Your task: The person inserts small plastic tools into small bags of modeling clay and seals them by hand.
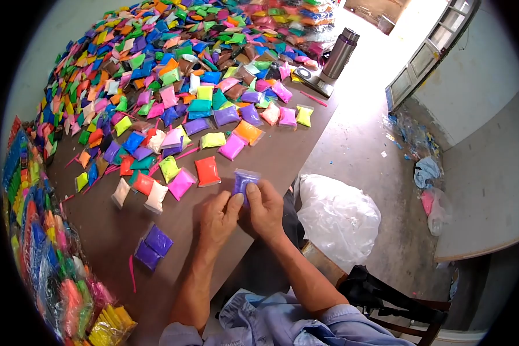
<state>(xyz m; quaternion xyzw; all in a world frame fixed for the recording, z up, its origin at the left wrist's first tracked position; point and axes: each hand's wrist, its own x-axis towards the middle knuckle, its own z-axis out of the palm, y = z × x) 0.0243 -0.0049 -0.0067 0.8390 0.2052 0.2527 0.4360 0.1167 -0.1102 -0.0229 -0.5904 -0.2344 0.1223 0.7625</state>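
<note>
Both my hands grip a small clear packet with purple filling above the table's near edge. My left hand pinches its lower left side, and my right hand presses its lower right with the thumb. Part of the packet is hidden behind the fingers. A red packet lies just beyond my left hand, with a pink packet beside it. Nearer to me on the left, purple packets lie together beside a thin pink strip.
A large heap of colourful packets covers the table's far side. A steel flask stands by a small scale at the back right corner. Bagged packets line the left edge. A white plastic sack sits on the floor at right.
</note>
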